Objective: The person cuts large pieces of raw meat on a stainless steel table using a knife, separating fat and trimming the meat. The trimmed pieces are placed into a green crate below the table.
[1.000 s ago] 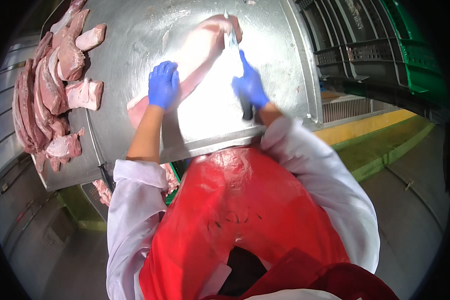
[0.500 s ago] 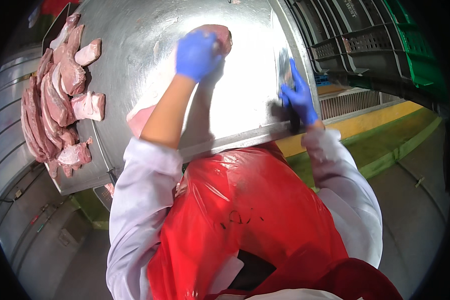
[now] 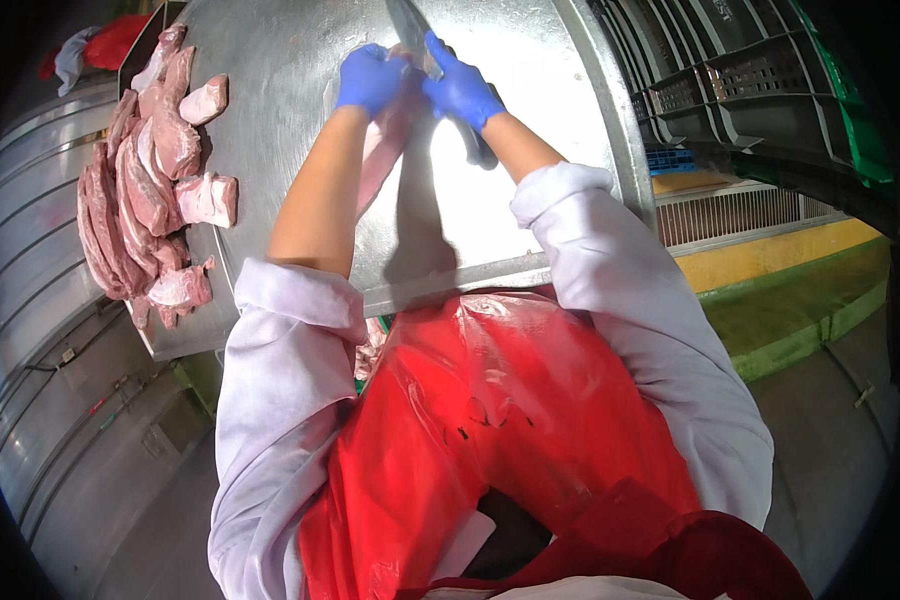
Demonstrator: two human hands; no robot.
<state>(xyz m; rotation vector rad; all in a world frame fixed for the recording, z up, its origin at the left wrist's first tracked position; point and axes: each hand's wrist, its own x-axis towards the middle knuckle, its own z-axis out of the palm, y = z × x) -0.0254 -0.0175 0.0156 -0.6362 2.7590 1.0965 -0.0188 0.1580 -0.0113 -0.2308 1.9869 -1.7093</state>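
Note:
My blue-gloved left hand grips the upper part of a long pink piece of meat on the steel table. Close beside it, my blue-gloved right hand is closed on a knife, its blade pointing to the far edge and its dark handle showing below the hand. The meat's lower end is behind my left forearm. A heap of cut meat strips and chunks lies along the table's left side.
Black and green plastic crates are stacked at the right, above a yellow ledge and a grille. Red and pale fabric shows at the top left. Meat trimmings show below the near table edge, by my red apron.
My right hand with the knife went out to the table's right edge, then swung back up-left beside my left hand. My left hand moved upward along the meat, which now lies more upright.

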